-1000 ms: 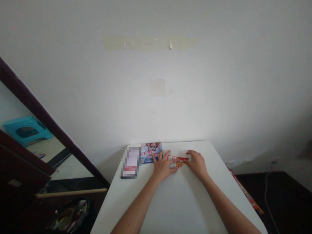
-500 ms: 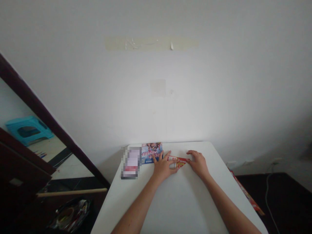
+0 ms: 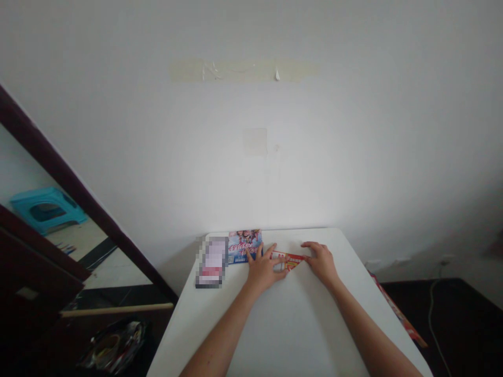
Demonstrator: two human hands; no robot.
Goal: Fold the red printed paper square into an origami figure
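A red-and-white printed paper [image 3: 294,262], folded to a pointed shape, lies on the white table. My left hand [image 3: 262,269] rests on its left part with the fingers spread, covering some of it. At the pointed right end, my right hand [image 3: 321,263] has its thumb and a fingertip on the paper's tip; the other fingers are curved above. Under the left hand's outer fingertips is the edge of a blue printed booklet or leaflet [image 3: 239,251]. How the paper is folded beneath the left hand is hidden.
A pixelated phone-like object [image 3: 212,262] lies at the table's [image 3: 283,330] back left, against the leaflet. The wall [image 3: 298,188] stands right behind. On the left are a mirror-like panel showing a blue stool [image 3: 47,209], a wooden stick [image 3: 118,310] and a black bag [image 3: 113,345].
Almost nothing differs. Both hands stay on the folded paper in nearly the same places.
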